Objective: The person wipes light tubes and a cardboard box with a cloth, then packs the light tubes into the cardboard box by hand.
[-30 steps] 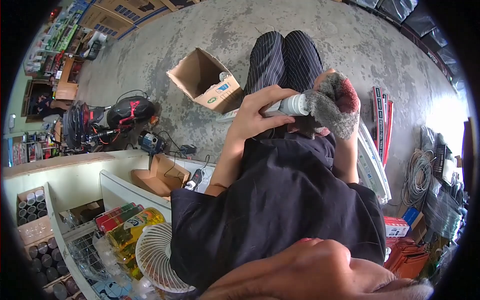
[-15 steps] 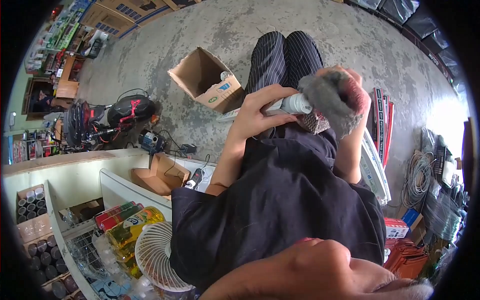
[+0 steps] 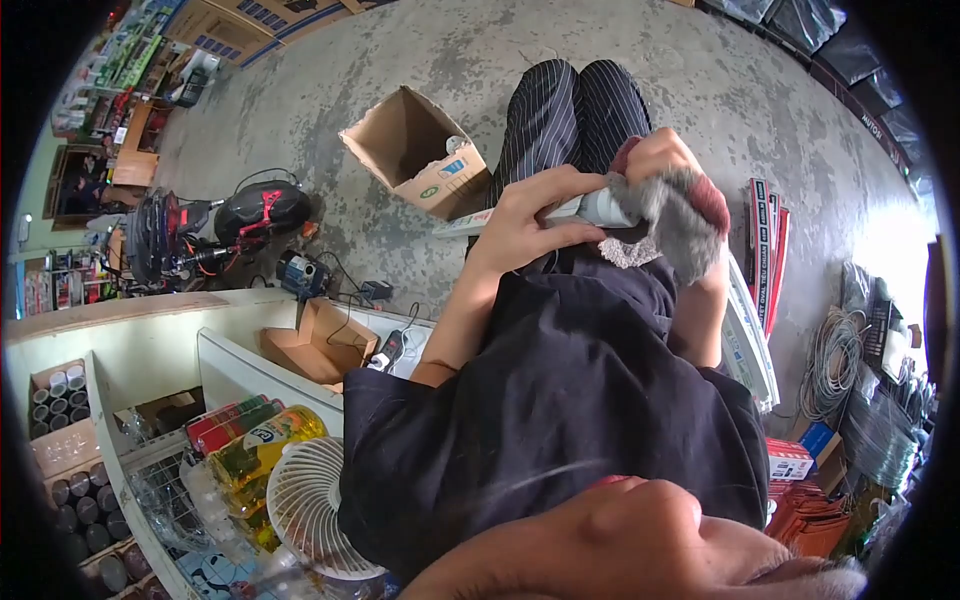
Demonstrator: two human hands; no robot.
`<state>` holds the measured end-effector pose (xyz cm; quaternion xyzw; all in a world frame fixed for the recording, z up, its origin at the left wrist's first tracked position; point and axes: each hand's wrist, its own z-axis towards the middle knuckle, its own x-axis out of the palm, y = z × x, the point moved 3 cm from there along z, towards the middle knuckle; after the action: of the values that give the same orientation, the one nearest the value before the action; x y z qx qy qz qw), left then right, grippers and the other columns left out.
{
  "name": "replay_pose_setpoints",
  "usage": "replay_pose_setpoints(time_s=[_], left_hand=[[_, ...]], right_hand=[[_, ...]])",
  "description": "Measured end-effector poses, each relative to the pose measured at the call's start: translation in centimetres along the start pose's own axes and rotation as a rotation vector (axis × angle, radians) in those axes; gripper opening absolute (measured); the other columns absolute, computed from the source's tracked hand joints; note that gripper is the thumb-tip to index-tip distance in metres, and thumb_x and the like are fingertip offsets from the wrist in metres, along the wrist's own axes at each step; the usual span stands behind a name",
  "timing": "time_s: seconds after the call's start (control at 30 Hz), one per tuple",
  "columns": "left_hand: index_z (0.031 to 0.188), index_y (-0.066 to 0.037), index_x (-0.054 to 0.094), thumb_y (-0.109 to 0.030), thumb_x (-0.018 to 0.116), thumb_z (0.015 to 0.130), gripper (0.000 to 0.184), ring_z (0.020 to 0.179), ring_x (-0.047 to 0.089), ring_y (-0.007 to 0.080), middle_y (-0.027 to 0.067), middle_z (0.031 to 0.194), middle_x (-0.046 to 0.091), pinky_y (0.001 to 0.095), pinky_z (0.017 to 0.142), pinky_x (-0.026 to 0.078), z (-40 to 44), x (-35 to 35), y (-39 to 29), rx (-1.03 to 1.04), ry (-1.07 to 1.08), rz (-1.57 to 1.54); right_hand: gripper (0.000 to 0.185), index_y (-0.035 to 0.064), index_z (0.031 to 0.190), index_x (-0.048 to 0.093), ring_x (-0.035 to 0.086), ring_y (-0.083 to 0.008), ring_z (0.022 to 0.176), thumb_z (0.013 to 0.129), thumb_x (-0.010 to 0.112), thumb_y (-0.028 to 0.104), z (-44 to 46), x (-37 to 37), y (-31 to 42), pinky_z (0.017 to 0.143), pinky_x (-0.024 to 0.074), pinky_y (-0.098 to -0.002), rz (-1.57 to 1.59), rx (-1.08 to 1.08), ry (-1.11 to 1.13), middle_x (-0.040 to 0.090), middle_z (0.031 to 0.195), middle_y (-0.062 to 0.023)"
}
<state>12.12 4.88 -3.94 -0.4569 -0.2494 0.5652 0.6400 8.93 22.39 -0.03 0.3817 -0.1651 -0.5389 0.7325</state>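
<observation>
My left hand [image 3: 540,215] is closed around a white tube [image 3: 597,207] with a rounded end, held across my lap. In my right hand [image 3: 668,160] is a fuzzy grey and dark red cloth [image 3: 685,225], bunched up and pressed against the tube's end. The fingers of this hand are curled over the cloth, and part of the tube's end is hidden under it. A pale, textured piece of fabric [image 3: 628,253] shows just below, near my dark shirt; I cannot tell whether it is part of the same cloth.
An open cardboard box [image 3: 440,185] stands on the concrete floor left of my knees. A white fan [image 3: 315,510] and yellow bottles [image 3: 262,455] sit at lower left. Red-and-black long boxes [image 3: 765,255] and coiled cable [image 3: 835,360] lie to the right. A motorbike [image 3: 215,225] is further left.
My right hand has turned over and moved slightly left, bringing the grey cloth onto the tube's end. The left hand keeps its hold on the tube.
</observation>
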Motion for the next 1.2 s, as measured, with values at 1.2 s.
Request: replay_pose_setpoints(time_s=[1.2], left_hand=[[0.103, 0.002, 0.063, -0.012, 0.079, 0.068, 0.041, 0.081, 0.059, 0.0150, 0.0076, 0.090, 0.063, 0.0264, 0.071, 0.046, 0.5, 0.1, 0.0, -0.005, 0.009, 0.004]], right_hand=[[0.014, -0.0019, 0.082, 0.063, 0.055, -0.0138, 0.081, 0.073, 0.064, 0.008, 0.4, 0.0, -2.8, 0.072, 0.0446, -0.0261, 0.147, 0.040, -0.059, 0.057, 0.091, -0.0065]])
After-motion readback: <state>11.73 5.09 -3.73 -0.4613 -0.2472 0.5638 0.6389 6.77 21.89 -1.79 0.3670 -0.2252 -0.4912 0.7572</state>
